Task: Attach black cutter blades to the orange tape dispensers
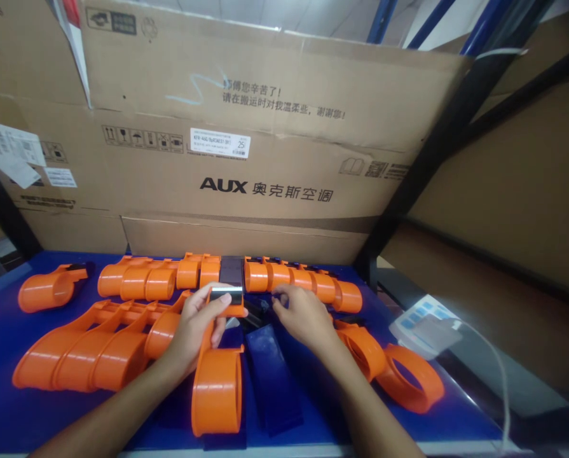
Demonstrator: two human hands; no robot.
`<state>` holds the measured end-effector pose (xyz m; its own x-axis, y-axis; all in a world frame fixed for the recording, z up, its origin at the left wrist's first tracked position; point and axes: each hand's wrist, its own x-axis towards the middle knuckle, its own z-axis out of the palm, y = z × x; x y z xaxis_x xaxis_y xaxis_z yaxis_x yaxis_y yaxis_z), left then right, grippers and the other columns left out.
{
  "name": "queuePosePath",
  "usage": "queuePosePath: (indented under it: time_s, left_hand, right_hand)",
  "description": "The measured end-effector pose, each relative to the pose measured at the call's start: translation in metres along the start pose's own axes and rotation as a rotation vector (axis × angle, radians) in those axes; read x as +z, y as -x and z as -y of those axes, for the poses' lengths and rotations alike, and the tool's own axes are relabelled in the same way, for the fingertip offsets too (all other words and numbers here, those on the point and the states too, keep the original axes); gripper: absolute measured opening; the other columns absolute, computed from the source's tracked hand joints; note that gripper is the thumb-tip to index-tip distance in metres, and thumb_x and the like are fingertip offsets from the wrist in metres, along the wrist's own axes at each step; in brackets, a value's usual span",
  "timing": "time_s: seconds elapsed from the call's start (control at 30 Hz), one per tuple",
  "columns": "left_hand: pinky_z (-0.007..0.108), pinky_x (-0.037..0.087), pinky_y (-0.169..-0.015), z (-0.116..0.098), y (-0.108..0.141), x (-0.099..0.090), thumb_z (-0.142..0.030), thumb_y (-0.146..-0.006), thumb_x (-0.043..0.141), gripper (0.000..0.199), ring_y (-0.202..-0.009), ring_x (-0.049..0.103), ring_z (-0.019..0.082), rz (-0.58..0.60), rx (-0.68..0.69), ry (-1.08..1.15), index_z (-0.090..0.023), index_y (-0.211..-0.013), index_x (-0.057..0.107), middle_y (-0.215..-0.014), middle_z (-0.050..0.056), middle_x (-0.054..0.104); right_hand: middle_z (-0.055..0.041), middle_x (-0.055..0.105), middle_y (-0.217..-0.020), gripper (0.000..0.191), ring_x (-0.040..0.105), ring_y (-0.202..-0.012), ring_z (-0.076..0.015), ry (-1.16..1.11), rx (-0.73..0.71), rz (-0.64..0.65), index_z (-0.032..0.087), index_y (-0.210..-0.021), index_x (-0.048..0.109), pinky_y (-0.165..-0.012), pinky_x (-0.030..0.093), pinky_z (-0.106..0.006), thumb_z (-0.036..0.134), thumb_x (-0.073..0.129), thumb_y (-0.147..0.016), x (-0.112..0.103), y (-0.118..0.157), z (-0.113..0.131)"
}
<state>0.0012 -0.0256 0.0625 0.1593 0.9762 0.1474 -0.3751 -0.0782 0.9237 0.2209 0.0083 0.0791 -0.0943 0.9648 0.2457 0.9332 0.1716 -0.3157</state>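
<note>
Orange plastic sits in our left hand (196,327): we have a tape dispenser (216,389) at seven o'clock in our view, fingers wrapped round its neck, thumb on the black toothed plate (235,297). Off at two o'clock from it, our right hand (304,316) curls its fingers narrow beside dark pieces (253,320); we cannot tell whether they pinch anything. More orange dispensers (81,359) line up at nine o'clock, and a carton (265,159) stands at twelve.

Printed cardboard wall (155,181), blue tabletop (0,337), black posts (430,159), pale ceiling (327,18)
</note>
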Motion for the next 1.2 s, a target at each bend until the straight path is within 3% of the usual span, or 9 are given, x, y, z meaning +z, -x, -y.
queuePosePath:
  time_s: [0.13,0.23,0.33,0.47,0.57,0.67,0.83,1.07,1.2]
  left_hand:
    - [0.018,0.03,-0.035,0.001,-0.001,0.0,-0.04,-0.088,0.068,0.026,-0.032,0.038,0.003,-0.001,-0.011,-0.011,-0.017,-0.093,0.058,-0.081,0.011,0.079]
    - [0.018,0.029,-0.035,0.001,-0.001,0.0,-0.04,-0.089,0.066,0.025,-0.032,0.038,0.004,0.006,0.0,-0.037,-0.016,-0.09,0.059,-0.07,0.007,0.076]
    - [0.018,0.028,-0.035,0.002,-0.001,0.0,-0.041,-0.089,0.066,0.025,-0.032,0.038,0.004,0.007,0.005,-0.057,-0.016,-0.091,0.06,-0.065,0.005,0.074]
    - [0.019,0.028,-0.034,0.005,-0.002,-0.001,-0.043,-0.086,0.069,0.03,-0.032,0.038,0.004,0.005,-0.011,-0.073,-0.016,-0.096,0.062,-0.077,0.008,0.078]
    - [0.019,0.028,-0.034,0.008,-0.004,-0.001,-0.047,-0.085,0.07,0.034,-0.031,0.039,0.005,0.004,-0.024,-0.096,-0.017,-0.1,0.063,-0.072,0.006,0.076]
    - [0.02,0.027,-0.033,0.009,-0.005,-0.001,-0.05,-0.085,0.069,0.038,-0.031,0.04,0.006,0.006,-0.039,-0.129,-0.017,-0.103,0.064,-0.064,0.002,0.071]
    - [0.018,0.025,-0.032,0.013,-0.006,-0.001,-0.052,-0.086,0.069,0.037,-0.032,0.039,0.004,0.0,0.0,-0.147,-0.019,-0.101,0.066,-0.063,-0.005,0.059]
    - [0.019,0.026,-0.033,0.011,-0.004,0.002,-0.054,-0.086,0.067,0.037,-0.033,0.039,0.003,-0.026,0.016,-0.138,-0.018,-0.093,0.065,-0.066,-0.004,0.06]
    - [0.018,0.028,-0.037,0.003,-0.002,0.005,-0.053,-0.086,0.067,0.036,-0.034,0.04,0.006,-0.11,0.025,-0.087,-0.018,-0.091,0.064,-0.051,-0.006,0.053]
  right_hand:
    - [-0.0049,0.078,-0.095,0.02,0.07,-0.093,-0.0253,0.006,0.008,0.066,0.026,-0.105,0.074,-0.066,0.04,-0.029,0.033,0.064,-0.089,0.001,0.0,0.0]
    - [-0.0031,0.078,-0.091,0.02,0.071,-0.092,-0.0244,-0.009,-0.001,0.103,0.027,-0.103,0.075,-0.064,0.041,-0.028,0.037,0.064,-0.089,0.0,0.002,0.002]
    - [-0.0039,0.078,-0.09,0.019,0.071,-0.092,-0.0242,0.003,-0.004,0.074,0.026,-0.099,0.076,-0.066,0.044,-0.029,0.038,0.063,-0.09,-0.003,0.002,0.003]
    - [-0.006,0.077,-0.089,0.017,0.07,-0.09,-0.0245,-0.008,-0.037,-0.013,0.023,-0.093,0.076,-0.071,0.047,-0.031,0.032,0.061,-0.092,-0.003,0.001,0.001]
    - [-0.0069,0.076,-0.095,0.019,0.069,-0.089,-0.0235,-0.175,-0.203,-0.134,0.022,-0.096,0.074,-0.079,0.051,-0.035,0.028,0.057,-0.095,-0.003,0.002,0.002]
    - [-0.0074,0.074,-0.106,0.021,0.068,-0.096,-0.0221,-0.428,-0.432,-0.212,0.022,-0.113,0.071,-0.088,0.053,-0.037,0.026,0.057,-0.097,-0.006,0.008,0.011]
    - [-0.0086,0.07,-0.117,0.032,0.065,-0.107,-0.0232,-0.539,-0.677,-0.118,0.025,-0.127,0.066,-0.095,0.053,-0.04,0.026,0.063,-0.096,-0.008,0.019,0.027]
    - [-0.0092,0.068,-0.114,0.023,0.064,-0.108,-0.0238,-0.545,-0.643,-0.165,0.024,-0.118,0.067,-0.096,0.053,-0.041,0.024,0.064,-0.095,0.0,0.019,0.027]
    - [-0.0071,0.07,-0.108,0.019,0.066,-0.1,-0.0227,-0.564,-0.591,-0.247,0.024,-0.113,0.066,-0.092,0.054,-0.039,0.023,0.063,-0.094,-0.002,0.017,0.025]
